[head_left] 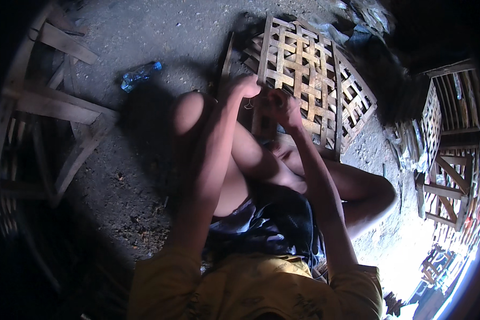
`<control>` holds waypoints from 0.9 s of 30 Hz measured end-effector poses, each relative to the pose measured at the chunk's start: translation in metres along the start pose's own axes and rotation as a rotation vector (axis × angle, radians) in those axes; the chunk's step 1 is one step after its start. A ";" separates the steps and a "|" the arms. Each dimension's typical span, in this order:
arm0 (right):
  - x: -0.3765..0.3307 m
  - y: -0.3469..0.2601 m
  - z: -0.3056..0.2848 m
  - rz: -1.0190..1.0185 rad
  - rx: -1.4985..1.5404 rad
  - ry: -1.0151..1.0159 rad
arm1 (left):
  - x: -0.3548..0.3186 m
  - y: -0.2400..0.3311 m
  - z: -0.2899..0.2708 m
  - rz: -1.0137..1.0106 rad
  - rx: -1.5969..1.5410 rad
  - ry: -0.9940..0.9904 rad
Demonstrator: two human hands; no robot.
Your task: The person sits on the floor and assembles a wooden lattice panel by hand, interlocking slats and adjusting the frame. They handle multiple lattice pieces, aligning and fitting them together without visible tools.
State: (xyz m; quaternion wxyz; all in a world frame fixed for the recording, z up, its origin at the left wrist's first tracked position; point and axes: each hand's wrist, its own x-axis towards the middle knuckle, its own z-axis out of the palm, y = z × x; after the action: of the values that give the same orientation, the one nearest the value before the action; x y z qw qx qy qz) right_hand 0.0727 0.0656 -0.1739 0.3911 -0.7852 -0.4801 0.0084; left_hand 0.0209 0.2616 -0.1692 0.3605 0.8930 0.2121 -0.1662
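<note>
I sit on the ground with my knees drawn up, and a woven bamboo lattice panel [309, 80] leans in front of me. My left hand [243, 88] is at the panel's near left edge with its fingers closed, and a thin wire loop [248, 104] hangs just below it. My right hand [281, 108] is close beside it at the same edge, fingers curled in. What exactly each hand pinches is too small and dark to tell. A loose bamboo strip [226, 56] stands to the left of the panel.
A crushed blue plastic bottle [139, 76] lies on the dirt floor at the upper left. A wooden frame [58, 106] lies at the left. Finished bamboo crates [453, 138] are stacked at the right. Scraps and plastic litter sit beyond the panel.
</note>
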 end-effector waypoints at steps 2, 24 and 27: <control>0.002 -0.003 -0.001 0.011 0.020 0.002 | 0.000 -0.002 -0.002 -0.013 0.005 -0.015; -0.005 -0.007 0.005 0.090 0.090 -0.032 | 0.000 -0.011 0.004 -0.081 0.002 0.006; -0.001 -0.001 0.008 0.109 0.060 0.057 | 0.007 -0.013 0.005 -0.028 -0.035 0.079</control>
State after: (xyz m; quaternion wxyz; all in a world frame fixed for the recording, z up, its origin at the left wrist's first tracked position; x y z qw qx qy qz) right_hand 0.0686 0.0701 -0.1793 0.4268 -0.7979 -0.4250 0.0217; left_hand 0.0198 0.2680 -0.1836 0.3653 0.8892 0.2416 -0.1322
